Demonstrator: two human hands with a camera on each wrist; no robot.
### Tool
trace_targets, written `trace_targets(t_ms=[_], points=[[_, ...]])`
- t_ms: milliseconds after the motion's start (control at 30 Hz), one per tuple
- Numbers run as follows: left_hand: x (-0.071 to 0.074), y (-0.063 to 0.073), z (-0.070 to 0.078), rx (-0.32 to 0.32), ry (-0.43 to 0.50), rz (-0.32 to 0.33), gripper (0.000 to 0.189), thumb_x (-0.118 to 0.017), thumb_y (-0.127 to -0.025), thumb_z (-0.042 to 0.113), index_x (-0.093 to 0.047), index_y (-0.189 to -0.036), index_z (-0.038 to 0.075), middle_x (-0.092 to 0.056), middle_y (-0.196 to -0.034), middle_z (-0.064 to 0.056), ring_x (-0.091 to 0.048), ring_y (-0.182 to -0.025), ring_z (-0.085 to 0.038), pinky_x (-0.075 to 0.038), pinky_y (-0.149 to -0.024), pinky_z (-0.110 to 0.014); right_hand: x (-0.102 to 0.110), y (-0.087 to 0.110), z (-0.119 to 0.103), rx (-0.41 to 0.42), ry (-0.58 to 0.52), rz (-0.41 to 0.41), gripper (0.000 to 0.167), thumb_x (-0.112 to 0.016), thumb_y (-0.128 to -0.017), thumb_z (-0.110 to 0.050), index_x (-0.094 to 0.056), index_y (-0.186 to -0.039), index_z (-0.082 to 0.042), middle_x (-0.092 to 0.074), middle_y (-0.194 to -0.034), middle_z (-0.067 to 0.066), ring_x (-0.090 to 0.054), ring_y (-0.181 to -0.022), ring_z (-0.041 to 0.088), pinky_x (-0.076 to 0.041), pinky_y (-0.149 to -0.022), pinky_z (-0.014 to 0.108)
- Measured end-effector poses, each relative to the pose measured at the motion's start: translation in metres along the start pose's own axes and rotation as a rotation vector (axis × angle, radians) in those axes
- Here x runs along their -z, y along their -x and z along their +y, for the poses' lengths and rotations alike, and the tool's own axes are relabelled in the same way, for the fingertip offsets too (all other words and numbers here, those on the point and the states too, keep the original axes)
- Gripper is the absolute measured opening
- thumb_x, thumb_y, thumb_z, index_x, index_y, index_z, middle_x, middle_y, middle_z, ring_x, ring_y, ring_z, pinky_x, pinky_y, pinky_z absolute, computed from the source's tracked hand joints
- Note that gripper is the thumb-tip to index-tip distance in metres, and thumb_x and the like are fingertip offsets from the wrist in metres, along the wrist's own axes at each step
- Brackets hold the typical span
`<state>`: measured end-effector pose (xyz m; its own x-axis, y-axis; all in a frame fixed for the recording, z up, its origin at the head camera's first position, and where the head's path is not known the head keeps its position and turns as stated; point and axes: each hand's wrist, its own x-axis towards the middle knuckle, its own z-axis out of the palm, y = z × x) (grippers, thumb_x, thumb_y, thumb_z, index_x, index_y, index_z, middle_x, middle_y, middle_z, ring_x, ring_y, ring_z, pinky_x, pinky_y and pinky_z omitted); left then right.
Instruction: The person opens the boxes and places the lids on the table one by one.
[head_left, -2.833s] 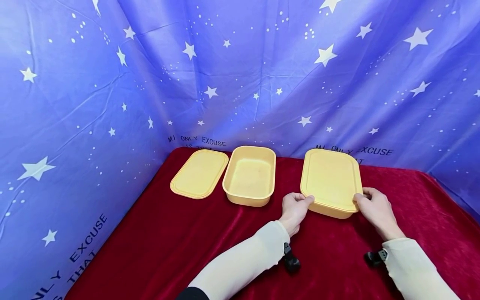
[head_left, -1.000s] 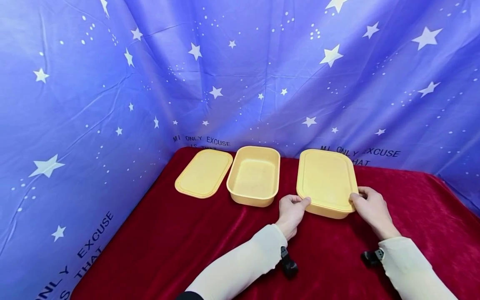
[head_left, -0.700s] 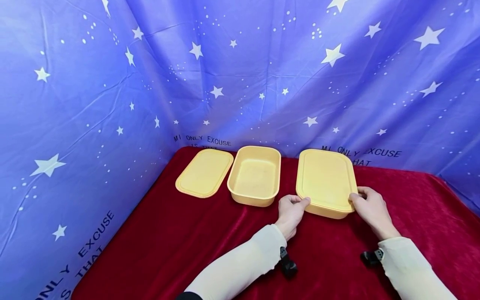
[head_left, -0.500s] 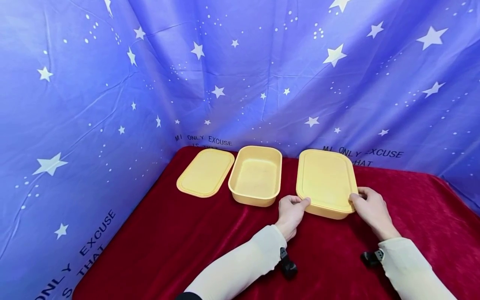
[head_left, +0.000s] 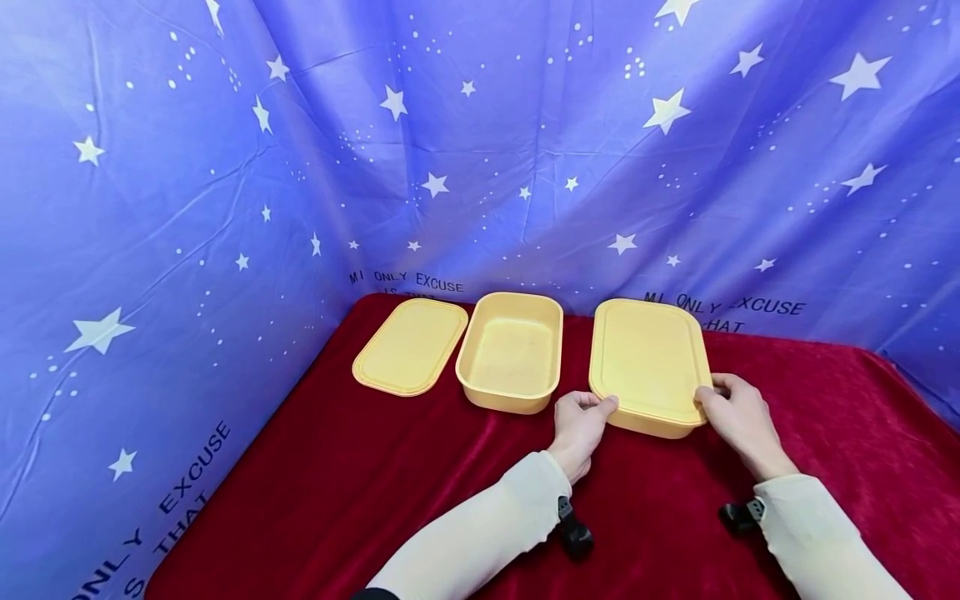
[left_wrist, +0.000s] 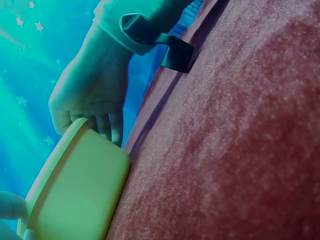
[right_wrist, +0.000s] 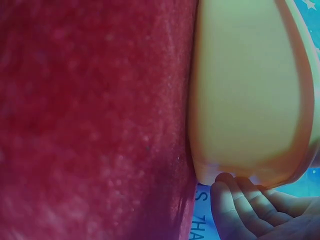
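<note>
In the head view, the left hand (head_left: 581,433) pinches the near left corner of the lidded box (head_left: 651,358), thumb on top of the lid and fingers curled in at the side. The right hand (head_left: 742,423) grips the near right corner, its thumb also on the lid and its fingers against the side. There are two boxes and two lids: this lidded box, one uncovered box (head_left: 510,402) and one loose lid (head_left: 411,346). The lidded box stands by the far edge of the red-covered desk (head_left: 360,483), right of its middle; the uncovered box is left of it, well apart, and the loose lid lies flat just beside that, near the far left corner. All are pale yellow with rounded corners. A blue star-printed curtain (head_left: 480,125) hangs behind the desk.

In the left wrist view, the right hand's fingers (left_wrist: 103,125) reach down the box's side, while only the left hand's fingertips show at the rim. The one box in view rests on the red cloth, its smooth wall under the lid's edge.

In the right wrist view, the right hand's fingertips press together against the box's side; a shaded band runs below the lid's rim.
</note>
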<state>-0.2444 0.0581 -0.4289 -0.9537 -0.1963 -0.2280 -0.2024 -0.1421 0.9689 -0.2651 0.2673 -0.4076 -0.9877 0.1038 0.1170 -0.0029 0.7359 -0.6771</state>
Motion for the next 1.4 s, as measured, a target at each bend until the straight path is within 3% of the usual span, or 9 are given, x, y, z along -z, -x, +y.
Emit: trace_targets(t_ms=[933, 1400], points=[[-0.0003, 0.0050, -0.0004, -0.004, 0.030, -0.005, 0.024, -0.079, -0.078, 0.017, -0.056, -0.074, 0.009, -0.048, -0.076, 0.000, -0.046, -0.070, -0.014, -0.038, -0.067, -0.028, 0.0015, -0.0007, 0.0005, -0.003, -0.008, 0.001, 0.043, -0.049, -0.090, -0.017, -0.053, -0.124, 0.008, -0.062, -0.105, 0.022, -0.054, -0.092, 0.028, -0.040, -0.071, 0.031], [0.0024, 0.0062, -0.0021, -0.009, 0.023, 0.000, 0.023, -0.078, -0.078, 0.017, -0.057, -0.075, 0.008, -0.048, -0.074, 0.001, -0.045, -0.069, -0.014, -0.038, -0.066, -0.028, -0.0006, 0.0009, -0.0019, 0.009, -0.028, 0.008, 0.042, -0.049, -0.088, -0.015, -0.053, -0.123, 0.009, -0.064, -0.104, 0.022, -0.055, -0.088, 0.025, -0.042, -0.067, 0.026]])
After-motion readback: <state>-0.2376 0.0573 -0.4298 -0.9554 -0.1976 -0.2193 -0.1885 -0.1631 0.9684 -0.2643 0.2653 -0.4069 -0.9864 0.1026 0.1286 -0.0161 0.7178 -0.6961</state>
